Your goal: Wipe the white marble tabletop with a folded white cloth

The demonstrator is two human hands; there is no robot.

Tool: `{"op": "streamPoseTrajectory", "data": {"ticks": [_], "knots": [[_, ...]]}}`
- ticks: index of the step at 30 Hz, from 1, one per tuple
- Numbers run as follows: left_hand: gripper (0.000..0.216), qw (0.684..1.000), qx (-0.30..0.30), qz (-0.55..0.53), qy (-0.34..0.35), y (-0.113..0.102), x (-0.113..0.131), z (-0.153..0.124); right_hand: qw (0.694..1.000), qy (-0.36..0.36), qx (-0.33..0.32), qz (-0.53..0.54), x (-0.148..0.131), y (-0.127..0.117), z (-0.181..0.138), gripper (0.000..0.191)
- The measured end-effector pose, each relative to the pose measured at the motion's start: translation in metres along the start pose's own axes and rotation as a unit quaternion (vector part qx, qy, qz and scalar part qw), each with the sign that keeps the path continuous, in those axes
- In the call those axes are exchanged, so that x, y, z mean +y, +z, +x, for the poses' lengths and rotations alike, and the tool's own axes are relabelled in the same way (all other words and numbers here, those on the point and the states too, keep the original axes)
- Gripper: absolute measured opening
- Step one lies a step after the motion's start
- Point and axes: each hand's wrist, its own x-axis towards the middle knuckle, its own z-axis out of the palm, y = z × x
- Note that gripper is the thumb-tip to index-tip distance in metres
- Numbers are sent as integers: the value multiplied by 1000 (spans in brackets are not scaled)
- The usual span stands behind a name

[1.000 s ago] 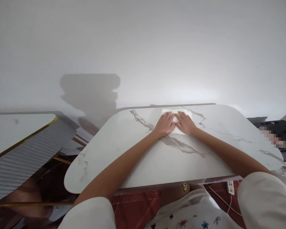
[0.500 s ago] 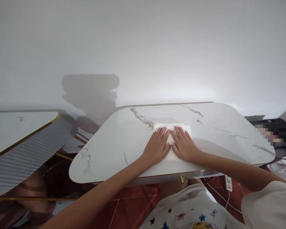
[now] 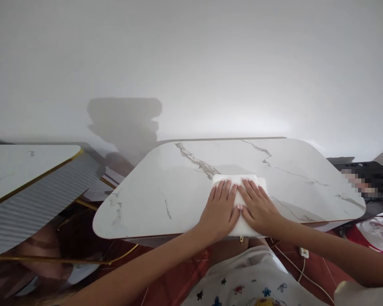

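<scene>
Head view is showing both hands lying flat and open, palms down, side by side on a folded white cloth (image 3: 238, 178). The left hand (image 3: 221, 208) is covering the cloth's left half and the right hand (image 3: 258, 206) its right half, with the thumbs nearly touching; neither hand is gripping anything. The cloth is sitting at the near edge of the marble tabletop (image 3: 166, 187), roughly midway along that edge, and its near side is reaching the rim.

To do this well, I judge that the palms should be pressing evenly so the folds are not bunching, and that the fingers should be staying extended to keep the whole cloth in contact with the surface. With the rim this close, the pull should be easing off so the cloth is not sliding over the edge.

Compared with a second ago, cloth and hands are lying much nearer the person: then they were by the far edge, half a second ago mid-tabletop.
</scene>
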Motion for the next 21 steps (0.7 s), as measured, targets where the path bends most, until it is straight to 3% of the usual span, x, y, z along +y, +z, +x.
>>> {"op": "streamPoseTrajectory", "data": {"ticks": [7, 10, 21], "knots": [[53, 1000, -11, 0, -1, 12, -17, 55, 998, 54, -42, -9, 27, -2, 46, 60], [53, 999, -21, -1, -34, 19, -30, 86, 998, 54, -43, -8, 44, 0, 74, 59], [50, 999, -29, 2, -34, 45, -96, 174, 998, 47, -18, -31, 99, 22, 174, 57]]}}
